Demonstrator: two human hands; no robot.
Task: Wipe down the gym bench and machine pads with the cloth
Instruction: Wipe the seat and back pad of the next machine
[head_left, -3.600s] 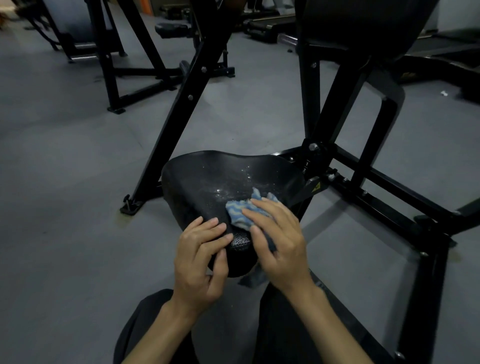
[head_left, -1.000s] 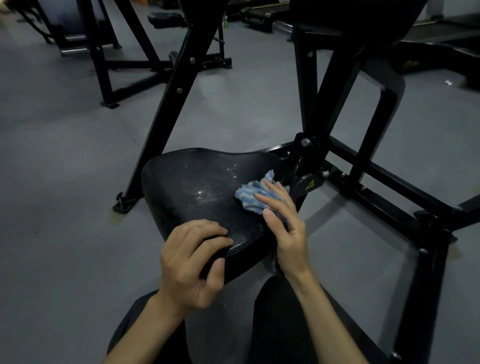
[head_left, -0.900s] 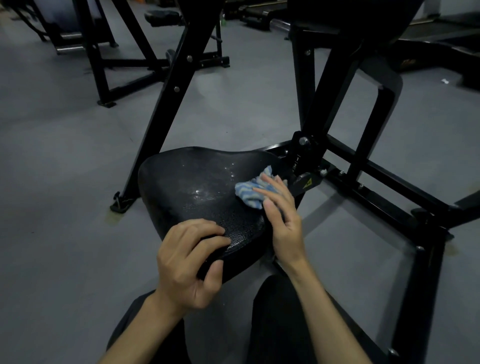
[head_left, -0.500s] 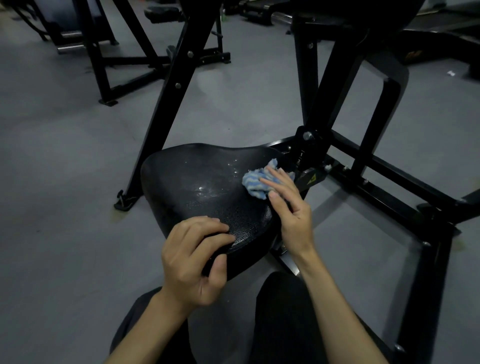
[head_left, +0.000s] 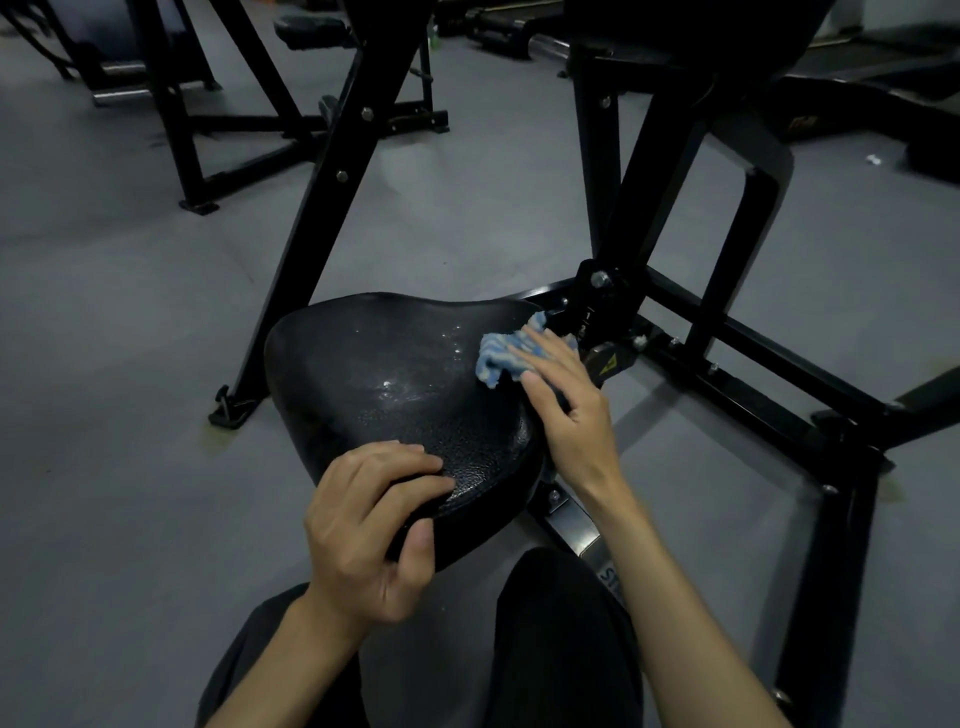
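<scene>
Cloth under right hand at seat pad edge

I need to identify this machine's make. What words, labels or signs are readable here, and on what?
"S": partial white lettering on the silver frame plate under the seat pad; the rest is hidden.
Yellow warning triangle sticker on the seat bracket: its symbol is too small to read.
Gold marking on a far machine: blurred.

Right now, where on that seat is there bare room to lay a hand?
The seat pad's far-left half, between the cloth and its left edge, is bare. The near tip is gripped by the left hand; the right hand crowds the right edge.
</scene>
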